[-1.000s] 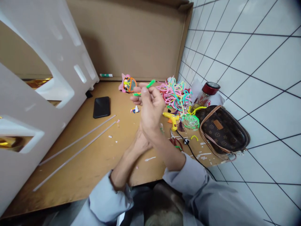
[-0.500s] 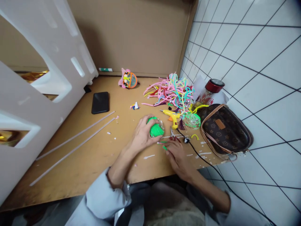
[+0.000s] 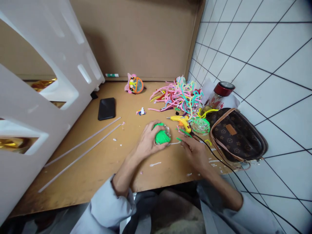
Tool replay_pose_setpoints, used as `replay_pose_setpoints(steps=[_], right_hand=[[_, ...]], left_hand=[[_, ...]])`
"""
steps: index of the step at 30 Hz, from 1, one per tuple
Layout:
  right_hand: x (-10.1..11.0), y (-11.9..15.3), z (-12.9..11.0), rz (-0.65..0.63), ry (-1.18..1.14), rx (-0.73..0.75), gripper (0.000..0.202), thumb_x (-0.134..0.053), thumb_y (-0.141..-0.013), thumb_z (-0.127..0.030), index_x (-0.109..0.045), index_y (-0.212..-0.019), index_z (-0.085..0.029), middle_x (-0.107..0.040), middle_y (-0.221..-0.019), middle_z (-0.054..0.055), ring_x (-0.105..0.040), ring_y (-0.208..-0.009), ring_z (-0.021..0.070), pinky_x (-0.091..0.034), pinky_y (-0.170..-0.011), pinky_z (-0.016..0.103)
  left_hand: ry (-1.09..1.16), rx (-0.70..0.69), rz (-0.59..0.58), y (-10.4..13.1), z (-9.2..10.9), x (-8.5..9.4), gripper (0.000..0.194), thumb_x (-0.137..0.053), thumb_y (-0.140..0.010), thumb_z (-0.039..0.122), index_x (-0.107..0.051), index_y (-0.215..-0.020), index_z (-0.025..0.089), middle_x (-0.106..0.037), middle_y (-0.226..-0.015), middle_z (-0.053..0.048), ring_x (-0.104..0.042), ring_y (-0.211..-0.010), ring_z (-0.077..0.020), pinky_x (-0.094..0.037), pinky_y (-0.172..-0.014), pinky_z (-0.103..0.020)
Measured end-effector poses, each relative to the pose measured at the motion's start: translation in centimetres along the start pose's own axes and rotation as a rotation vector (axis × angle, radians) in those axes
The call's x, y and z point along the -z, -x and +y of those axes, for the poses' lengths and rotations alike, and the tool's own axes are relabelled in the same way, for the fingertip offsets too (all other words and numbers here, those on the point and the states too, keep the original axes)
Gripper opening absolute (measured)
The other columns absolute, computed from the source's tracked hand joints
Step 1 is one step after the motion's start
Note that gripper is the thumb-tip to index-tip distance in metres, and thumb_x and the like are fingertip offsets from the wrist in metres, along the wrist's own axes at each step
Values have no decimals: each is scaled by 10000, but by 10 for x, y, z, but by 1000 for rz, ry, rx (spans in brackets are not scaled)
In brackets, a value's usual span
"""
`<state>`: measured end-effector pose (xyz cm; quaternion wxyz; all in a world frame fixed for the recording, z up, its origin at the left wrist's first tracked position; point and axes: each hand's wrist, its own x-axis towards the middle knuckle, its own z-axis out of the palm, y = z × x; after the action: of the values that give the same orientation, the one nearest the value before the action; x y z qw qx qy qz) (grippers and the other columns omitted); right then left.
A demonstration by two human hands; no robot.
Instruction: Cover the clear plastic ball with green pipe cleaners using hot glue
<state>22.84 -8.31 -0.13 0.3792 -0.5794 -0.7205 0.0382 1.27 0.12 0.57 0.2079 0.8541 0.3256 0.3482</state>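
My left hand [image 3: 149,139] curls around a clear round shell covered partly in bright green fuzzy strips, a green ball [image 3: 162,136], and holds it against the table. A hand's width to the right, my right hand [image 3: 195,151] has its fingers pinched on a short green pipe cleaner [image 3: 179,139]. Another green strand and a pink one lie just beyond those fingertips. The yellow glue gun [image 3: 181,121] rests on its side behind my right hand, its black cord [image 3: 220,160] running past the wrist. The scissors are hidden from sight.
A heap of coloured pipe cleaners [image 3: 179,96] lies at the back, near a green-wound clear shell [image 3: 200,126]. A red-lidded bottle [image 3: 220,92] and brown handbag [image 3: 237,135] line the right side. Leftward are a black phone [image 3: 106,109], white sticks [image 3: 80,157] and an orange-pink figure [image 3: 134,84].
My right hand has shifted right and slightly forward, away from the ball, with the green piece at its fingertips. The scissors have dropped out of sight. My left hand keeps its hold.
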Motion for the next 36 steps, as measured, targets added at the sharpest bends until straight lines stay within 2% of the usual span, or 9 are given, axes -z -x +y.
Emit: replay_pose_setpoints(steps=[2, 7, 11, 14, 18, 21, 24, 33, 36], right_hand=[[-2, -16, -16, 22, -18, -74, 253, -468, -927, -218, -696, -1033, -234, -772, -967, 77, -715, -838, 223, -525, -717, 325], [-19, -76, -29, -7, 26, -142, 168, -490, -881, -257, -647, -835, -218, -692, -709, 39, -625, -656, 198, -408, -625, 296], [-46, -102, -15, -11, -326, -202, 146, -530, -840, -322, -583, -742, -229, -567, -584, -30, -524, -563, 148, -378, -573, 262], [-61, -100, -2, 43, -591, -263, 176, -543, -818, -392, -580, -770, -227, -584, -650, -28, -518, -589, 139, -388, -560, 255], [-62, -91, 6, 28, -675, -264, 222, -529, -832, -438, -592, -825, -225, -526, -642, -42, -468, -567, 128, -352, -528, 253], [-56, -90, 5, -28, -803, -250, 215, -539, -838, -429, -596, -886, -227, -433, -584, -74, -386, -513, 111, -304, -499, 245], [-52, -91, 1, -86, -942, -273, 217, -575, -805, -429, -573, -889, -230, -405, -520, -98, -361, -470, 101, -299, -484, 236], [-46, -92, 0, -121, -1053, -343, 179, -636, -727, -388, -612, -779, -218, -567, -496, -62, -458, -444, 99, -369, -463, 232], [-41, -93, -2, -160, -1107, -334, 209, -700, -713, -379, -635, -827, -216, -685, -619, -27, -521, -480, 99, -427, -504, 241]], left_hand=[[15, -6, -6, 0, -1, 1, 447, -742, -773, 399, -569, -1138, 207, -520, -1321, -141, -522, -1257, -309, -449, -1070, -477], [94, 2, 19, -1, -6, 7, 443, -762, -754, 369, -556, -1116, 215, -532, -1323, -134, -522, -1276, -303, -452, -1073, -464], [135, 9, -9, -1, -8, 11, 425, -765, -747, 334, -556, -1099, 220, -541, -1330, -133, -541, -1265, -293, -452, -1071, -455], [145, 18, -18, -1, -7, 12, 428, -769, -760, 376, -563, -1101, 221, -540, -1332, -139, -545, -1259, -291, -451, -1072, -457], [216, 30, -15, -1, -3, 10, 351, -681, -852, 484, -603, -1061, 212, -563, -1305, -133, -557, -1238, -276, -457, -1067, -451], [275, 96, 50, -2, 1, 7, 240, -501, -979, 398, -640, -958, 203, -612, -1215, -118, -597, -1185, -236, -477, -1042, -427], [284, 136, 114, -3, 2, 4, 208, -558, -949, 381, -655, -902, 203, -632, -1189, -115, -606, -1180, -244, -485, -1036, -432], [267, 152, 157, -2, -1, 1, 170, -651, -884, 360, -640, -952, 205, -613, -1221, -108, -589, -1207, -241, -484, -1043, -440], [209, 96, 113, -2, -1, 2, 306, -738, -811, 379, -604, -1027, 208, -586, -1262, -118, -553, -1257, -264, -463, -1068, -455]])
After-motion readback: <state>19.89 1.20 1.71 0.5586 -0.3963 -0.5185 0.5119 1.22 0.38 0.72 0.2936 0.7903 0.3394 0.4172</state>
